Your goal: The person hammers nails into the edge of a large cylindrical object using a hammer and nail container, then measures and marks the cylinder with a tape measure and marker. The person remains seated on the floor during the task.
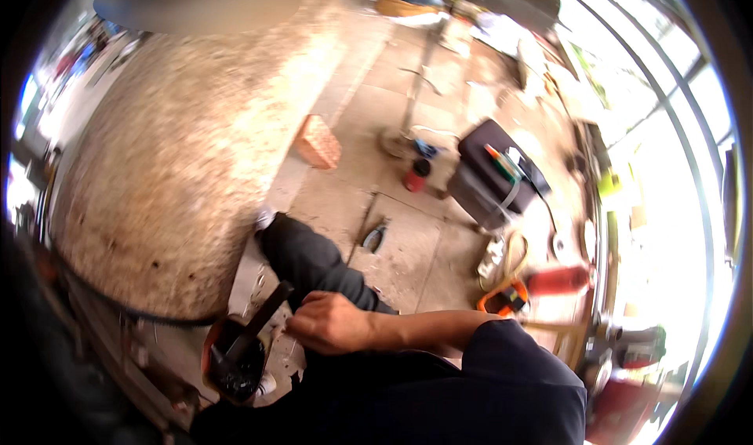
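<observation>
My right hand (328, 322) is closed, its fingers curled, in front of my body at the lower middle. Right beside it is an open container (208, 361) with a brown rim and a dark, glossy inside. A dark flat-bladed or flat-handled tool (265, 312) slants out of this container, its upper end close to my fingers. What my fingers grip is too blurred to make out. My left hand does not show. Left of the container's upper side stretches a large, rough, tan curved slab (180, 163).
A reddish brick (318, 143) lies against the slab's right side. On the paved floor (408, 249) are a red can (417, 176), a dark box (490, 170) with tools on top, pliers (376, 237), an orange tape measure (504, 297) and a red cylinder (558, 280). Bright windows line the right.
</observation>
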A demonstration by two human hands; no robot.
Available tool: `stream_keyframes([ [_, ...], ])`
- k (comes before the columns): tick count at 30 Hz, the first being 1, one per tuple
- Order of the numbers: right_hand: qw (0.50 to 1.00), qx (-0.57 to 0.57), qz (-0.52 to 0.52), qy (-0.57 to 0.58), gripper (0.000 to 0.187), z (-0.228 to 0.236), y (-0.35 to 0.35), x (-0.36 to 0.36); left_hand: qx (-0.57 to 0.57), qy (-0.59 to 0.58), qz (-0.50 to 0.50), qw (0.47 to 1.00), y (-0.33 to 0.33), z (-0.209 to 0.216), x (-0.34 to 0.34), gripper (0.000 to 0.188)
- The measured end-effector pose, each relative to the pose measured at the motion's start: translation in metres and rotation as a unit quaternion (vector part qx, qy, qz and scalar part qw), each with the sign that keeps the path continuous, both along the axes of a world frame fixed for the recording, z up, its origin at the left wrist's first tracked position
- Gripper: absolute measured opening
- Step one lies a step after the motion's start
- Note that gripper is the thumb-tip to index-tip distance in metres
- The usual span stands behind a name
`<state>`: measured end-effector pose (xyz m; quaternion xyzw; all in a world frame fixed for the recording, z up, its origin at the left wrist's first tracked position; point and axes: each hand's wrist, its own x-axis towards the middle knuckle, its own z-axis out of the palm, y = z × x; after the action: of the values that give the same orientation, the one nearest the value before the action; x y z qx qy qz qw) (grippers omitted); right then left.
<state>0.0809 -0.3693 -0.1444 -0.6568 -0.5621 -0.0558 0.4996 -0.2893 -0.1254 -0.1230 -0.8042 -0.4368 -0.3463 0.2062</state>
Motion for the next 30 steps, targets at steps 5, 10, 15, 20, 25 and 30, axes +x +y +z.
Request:
stream_keyframes([
  [5, 0.942, -0.065, -0.321, 0.073, 0.011, -0.055, -0.113, 0.018, 0.058, 0.048, -0.114, 0.991, 0.038, 0.028, 0.067, 0.067],
  [10, 0.875, -0.202, -0.42, 0.134, 0.016, -0.105, -0.183, 0.035, -0.2, -0.028, -0.237, 0.95, -0.013, 0.052, 0.154, 0.058],
  [15, 0.864, -0.207, -0.443, 0.118, 0.02, -0.114, -0.217, 0.053, -0.014, -0.002, -0.318, 0.948, -0.067, 0.074, 0.205, 0.043],
  [20, 0.865, -0.252, -0.429, 0.068, 0.024, -0.128, -0.235, 0.072, -0.173, -0.047, -0.225, 0.958, -0.031, 0.046, 0.173, 0.041],
  [25, 0.735, -0.217, -0.635, -0.098, 0.02, -0.194, -0.36, 0.192, 0.246, 0.359, -0.229, 0.871, 0.134, -0.008, 0.075, 0.036],
  [30, 0.616, -0.259, -0.743, 0.046, 0.043, -0.194, -0.484, 0.269, -0.075, 0.138, -0.258, 0.953, -0.021, -0.003, 0.181, 0.036],
])
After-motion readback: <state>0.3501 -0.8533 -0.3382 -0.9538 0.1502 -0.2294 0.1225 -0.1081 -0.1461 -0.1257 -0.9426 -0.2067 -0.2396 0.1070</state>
